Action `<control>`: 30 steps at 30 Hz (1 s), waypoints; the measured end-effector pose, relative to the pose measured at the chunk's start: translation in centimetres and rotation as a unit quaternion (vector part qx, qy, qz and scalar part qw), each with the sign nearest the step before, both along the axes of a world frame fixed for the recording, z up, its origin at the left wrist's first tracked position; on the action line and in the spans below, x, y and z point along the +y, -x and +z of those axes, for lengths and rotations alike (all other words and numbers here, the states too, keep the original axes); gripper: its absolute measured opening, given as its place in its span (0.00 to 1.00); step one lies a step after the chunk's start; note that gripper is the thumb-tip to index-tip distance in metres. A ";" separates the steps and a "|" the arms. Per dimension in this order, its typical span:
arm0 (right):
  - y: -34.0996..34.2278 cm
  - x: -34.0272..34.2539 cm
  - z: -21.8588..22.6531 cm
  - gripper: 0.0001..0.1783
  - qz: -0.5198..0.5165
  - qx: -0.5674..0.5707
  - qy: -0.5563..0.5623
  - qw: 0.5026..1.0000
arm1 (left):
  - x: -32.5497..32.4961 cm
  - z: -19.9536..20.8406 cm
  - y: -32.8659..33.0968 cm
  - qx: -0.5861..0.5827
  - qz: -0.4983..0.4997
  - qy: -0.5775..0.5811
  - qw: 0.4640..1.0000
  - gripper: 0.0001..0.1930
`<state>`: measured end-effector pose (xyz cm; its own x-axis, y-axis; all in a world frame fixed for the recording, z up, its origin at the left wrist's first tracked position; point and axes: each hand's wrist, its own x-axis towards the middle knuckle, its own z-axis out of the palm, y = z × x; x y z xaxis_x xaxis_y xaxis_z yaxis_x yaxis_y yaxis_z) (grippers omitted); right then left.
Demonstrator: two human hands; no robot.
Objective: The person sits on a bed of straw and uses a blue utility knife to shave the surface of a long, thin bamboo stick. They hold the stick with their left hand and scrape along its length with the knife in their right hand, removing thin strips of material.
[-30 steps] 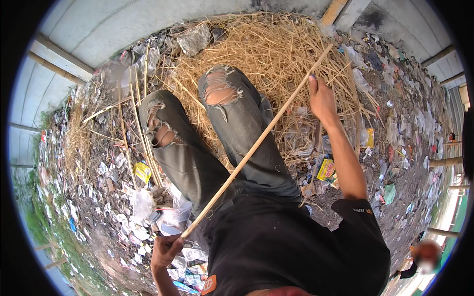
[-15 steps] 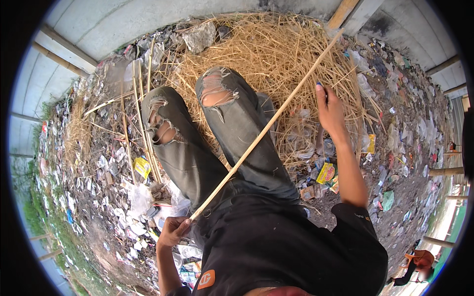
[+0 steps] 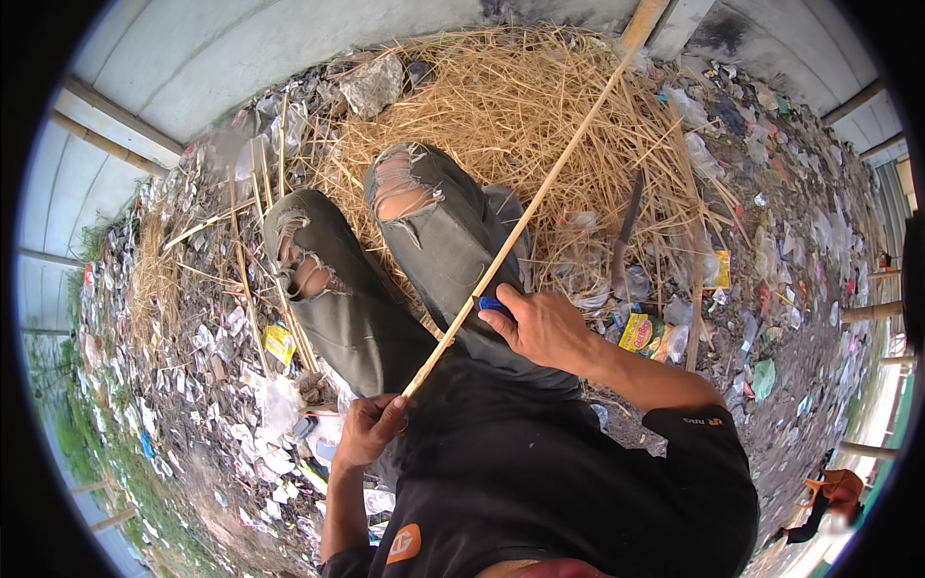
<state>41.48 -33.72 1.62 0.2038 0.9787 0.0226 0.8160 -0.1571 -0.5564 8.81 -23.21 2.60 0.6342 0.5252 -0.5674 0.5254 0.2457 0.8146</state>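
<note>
A long pale bamboo strip point(image 3: 536, 199) slants across my thighs, from near my left hip up toward the far right. My left hand point(image 3: 371, 430) is closed round its lower end. My right hand point(image 3: 551, 332) is closed on a small blue-handled tool point(image 3: 494, 307), held beside the strip at about the height of my thighs. Any blade on the tool is hidden or too small to make out. Beneath the strip are my torn dark trousers point(image 3: 424, 231).
Straw-like shavings point(image 3: 520, 87) are heaped beyond my knees against a concrete wall point(image 3: 231, 48). Several thin strips point(image 3: 246, 279) lie left of my legs. Plastic scraps and a yellow packet point(image 3: 636, 333) litter the ground. Another person point(image 3: 833, 496) is at the lower right.
My right hand has come down and inward from the far right to beside the strip. My left hand has shifted slightly right and up, still holding the strip's end.
</note>
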 end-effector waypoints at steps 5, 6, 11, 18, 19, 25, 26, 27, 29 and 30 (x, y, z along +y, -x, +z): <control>-1.8 1.5 -1.4 0.24 -0.024 -0.046 -0.068 0.996 | 0.0 0.7 0.6 0.019 -0.009 -0.024 1.000 0.22; -4.8 2.2 -2.5 0.25 -0.109 -0.075 -0.043 0.990 | 0.3 0.9 1.3 0.027 -0.010 -0.012 1.000 0.22; -25.9 -0.3 -4.6 0.33 -0.404 -0.116 -0.108 0.901 | 0.3 0.1 9.2 0.024 0.020 0.020 0.999 0.18; -17.9 1.6 0.0 0.31 -0.331 0.010 -0.114 0.937 | -0.6 -1.2 8.0 0.031 0.044 -0.013 0.998 0.17; -15.3 1.9 0.7 0.30 -0.301 0.064 -0.101 0.946 | -0.7 -1.1 7.8 0.031 0.045 -0.013 0.998 0.17; -4.6 -0.3 0.3 0.24 -0.095 0.036 -0.049 0.994 | -0.3 -1.1 6.7 0.020 0.026 -0.010 0.999 0.18; -3.0 -0.6 -0.2 0.24 -0.066 0.021 -0.035 0.997 | 0.0 -1.1 6.4 0.017 0.020 -0.001 1.000 0.18; -2.3 -0.7 -0.7 0.24 -0.037 0.007 -0.021 0.999 | 0.1 -1.2 6.1 0.015 0.015 0.008 1.000 0.19; -2.8 -0.3 -1.9 0.25 -0.046 -0.002 -0.073 0.996 | 0.4 -1.3 6.7 0.007 0.022 0.080 0.997 0.19; -3.3 0.1 -2.4 0.25 -0.050 -0.007 -0.098 0.994 | 0.5 -1.3 6.9 0.004 0.026 0.116 0.993 0.19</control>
